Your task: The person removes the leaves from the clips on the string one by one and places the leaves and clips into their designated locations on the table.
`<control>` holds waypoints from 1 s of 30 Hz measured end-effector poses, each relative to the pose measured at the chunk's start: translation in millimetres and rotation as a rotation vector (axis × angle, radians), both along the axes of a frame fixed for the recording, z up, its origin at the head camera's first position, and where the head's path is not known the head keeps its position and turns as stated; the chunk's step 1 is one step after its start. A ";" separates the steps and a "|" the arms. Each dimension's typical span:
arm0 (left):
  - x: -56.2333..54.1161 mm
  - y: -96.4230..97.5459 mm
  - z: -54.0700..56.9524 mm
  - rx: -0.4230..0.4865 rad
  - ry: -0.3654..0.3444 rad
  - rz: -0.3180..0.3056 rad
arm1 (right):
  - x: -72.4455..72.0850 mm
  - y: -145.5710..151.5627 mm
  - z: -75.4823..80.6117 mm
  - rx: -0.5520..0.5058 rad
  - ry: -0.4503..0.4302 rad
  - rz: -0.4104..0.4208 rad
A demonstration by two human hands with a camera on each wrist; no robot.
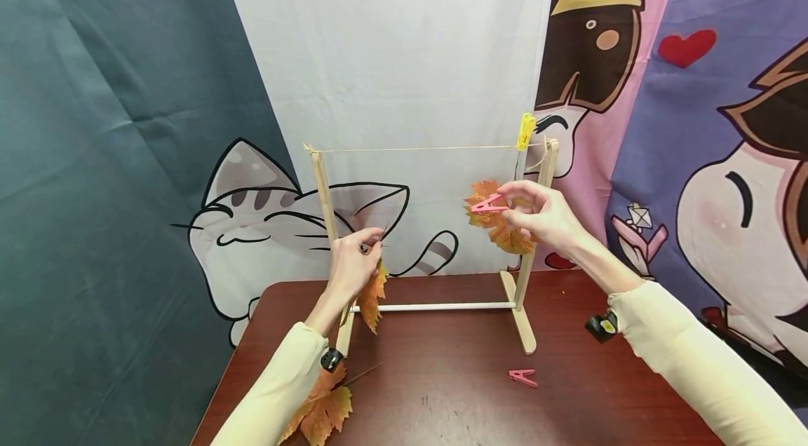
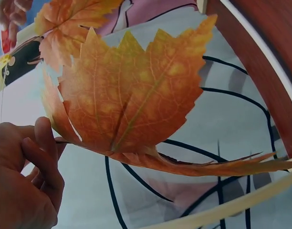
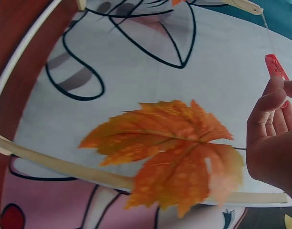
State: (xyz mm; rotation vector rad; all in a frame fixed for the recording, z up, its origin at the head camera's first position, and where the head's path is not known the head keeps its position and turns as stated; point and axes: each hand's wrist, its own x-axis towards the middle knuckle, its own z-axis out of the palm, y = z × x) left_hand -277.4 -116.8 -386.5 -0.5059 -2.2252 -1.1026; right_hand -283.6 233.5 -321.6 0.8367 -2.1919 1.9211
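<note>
My left hand (image 1: 355, 262) pinches the stem of an orange-yellow maple-like leaf (image 1: 374, 297), which hangs below the fingers near the left post. In the left wrist view that leaf (image 2: 131, 95) spreads out beside the fingertips. My right hand (image 1: 544, 216) pinches a pink clothespin (image 1: 489, 205) between thumb and fingers, in front of a second orange leaf (image 1: 510, 238). This second leaf hangs by its stem from a yellow clothespin (image 1: 526, 132) clipped on the string (image 1: 416, 149), close to the right post. The right wrist view shows the pink clothespin (image 3: 276, 66) at the fingertips.
The string runs between the two posts of a wooden frame (image 1: 323, 186) with a white bottom bar (image 1: 442, 306). Another pink clothespin (image 1: 523, 378) lies on the brown table (image 1: 442, 369). Another leaf (image 1: 325, 412) lies at the front left, partly behind my left sleeve. A cartoon-printed cloth (image 1: 404, 46) hangs behind.
</note>
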 end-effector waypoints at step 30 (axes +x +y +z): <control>42.8 -46.4 -60.9 -0.259 0.036 0.124 | 52.8 34.9 -126.1 0.014 -0.225 -0.092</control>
